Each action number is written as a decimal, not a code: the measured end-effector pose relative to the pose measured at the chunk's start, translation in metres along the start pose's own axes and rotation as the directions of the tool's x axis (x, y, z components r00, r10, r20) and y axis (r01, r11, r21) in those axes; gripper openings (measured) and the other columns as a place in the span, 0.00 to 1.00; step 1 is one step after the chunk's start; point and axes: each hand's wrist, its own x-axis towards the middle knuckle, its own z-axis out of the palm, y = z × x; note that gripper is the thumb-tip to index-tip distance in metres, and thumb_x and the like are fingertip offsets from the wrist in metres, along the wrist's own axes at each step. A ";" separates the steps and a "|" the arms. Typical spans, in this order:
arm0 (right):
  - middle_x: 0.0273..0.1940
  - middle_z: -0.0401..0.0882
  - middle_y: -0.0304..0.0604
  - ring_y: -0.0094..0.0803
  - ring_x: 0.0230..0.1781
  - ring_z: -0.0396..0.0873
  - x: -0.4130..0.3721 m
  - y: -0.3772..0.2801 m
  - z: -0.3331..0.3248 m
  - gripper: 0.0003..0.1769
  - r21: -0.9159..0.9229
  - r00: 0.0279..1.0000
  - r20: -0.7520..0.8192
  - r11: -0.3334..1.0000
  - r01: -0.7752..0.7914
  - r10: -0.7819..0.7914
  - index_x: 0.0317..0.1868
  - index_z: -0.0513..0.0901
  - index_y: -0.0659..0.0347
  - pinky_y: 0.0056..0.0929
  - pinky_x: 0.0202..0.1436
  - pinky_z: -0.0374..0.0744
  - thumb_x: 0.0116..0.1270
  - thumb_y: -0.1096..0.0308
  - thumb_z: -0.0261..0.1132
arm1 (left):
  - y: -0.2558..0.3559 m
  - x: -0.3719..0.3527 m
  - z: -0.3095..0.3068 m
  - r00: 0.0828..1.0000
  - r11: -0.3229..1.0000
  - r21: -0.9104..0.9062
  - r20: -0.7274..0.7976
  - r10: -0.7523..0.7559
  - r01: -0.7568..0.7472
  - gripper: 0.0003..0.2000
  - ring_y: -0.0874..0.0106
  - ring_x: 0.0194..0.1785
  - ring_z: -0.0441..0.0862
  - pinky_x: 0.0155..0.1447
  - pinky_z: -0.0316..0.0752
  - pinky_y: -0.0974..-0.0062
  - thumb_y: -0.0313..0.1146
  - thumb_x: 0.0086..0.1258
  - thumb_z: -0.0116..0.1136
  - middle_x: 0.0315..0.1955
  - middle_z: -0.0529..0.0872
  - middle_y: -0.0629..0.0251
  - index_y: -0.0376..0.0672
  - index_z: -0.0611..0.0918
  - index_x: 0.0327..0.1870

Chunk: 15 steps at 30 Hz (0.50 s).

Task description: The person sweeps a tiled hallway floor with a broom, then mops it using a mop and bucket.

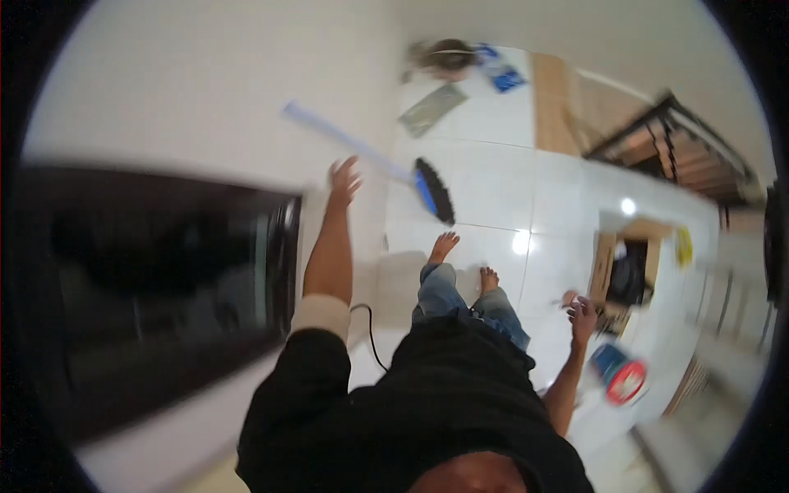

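A broom (426,187) with a blue head, dark bristles and a pale blue handle leans against the wall, its bristles on the white tiled floor (493,185). My left hand (344,181) reaches out just below the handle, fingers spread and holding nothing. Off to the right hangs my right hand (583,317), its fingers apart and loosely bent, with nothing visible in them. In this view it overlaps the floor beside an open cardboard box (602,267) with a dark item (629,271) inside.
A dark-framed window or panel (164,271) fills the left wall. Ahead lie a blue-and-white packet (501,70), a grey flat piece (434,109) and a dark round object (452,54). At right are a blue bucket with red (612,366) and a dark-framed rack (670,148).
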 end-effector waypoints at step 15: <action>0.25 0.81 0.43 0.30 0.22 0.83 -0.325 0.421 -0.203 0.11 0.734 0.266 -0.312 0.410 -0.541 0.912 0.32 0.80 0.63 0.28 0.21 0.79 0.66 0.65 0.57 | -0.248 -0.137 0.347 0.910 0.847 0.527 -0.317 0.267 -0.065 0.25 0.60 0.45 0.77 0.55 0.70 0.54 0.53 0.63 0.53 0.40 0.82 0.51 0.32 0.80 0.40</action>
